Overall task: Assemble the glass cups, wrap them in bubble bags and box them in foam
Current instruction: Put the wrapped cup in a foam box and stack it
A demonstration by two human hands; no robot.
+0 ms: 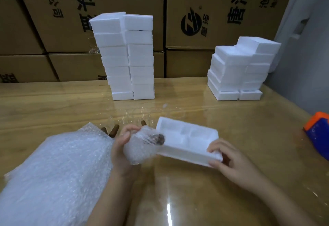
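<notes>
Two hands share the job; my left hand [122,148] curls its fingers round the bubble-wrapped cup [142,147], holding it at the left end of the foam tray [188,143], touching its rim; my right hand [231,161] pinches the tray's near right corner, fingers over the wall. I judge the cup fragile under soft, slippery film, so I would grip its body all round, not the dark end; the foam looks light and crumbly, best steadied by its wall.
</notes>
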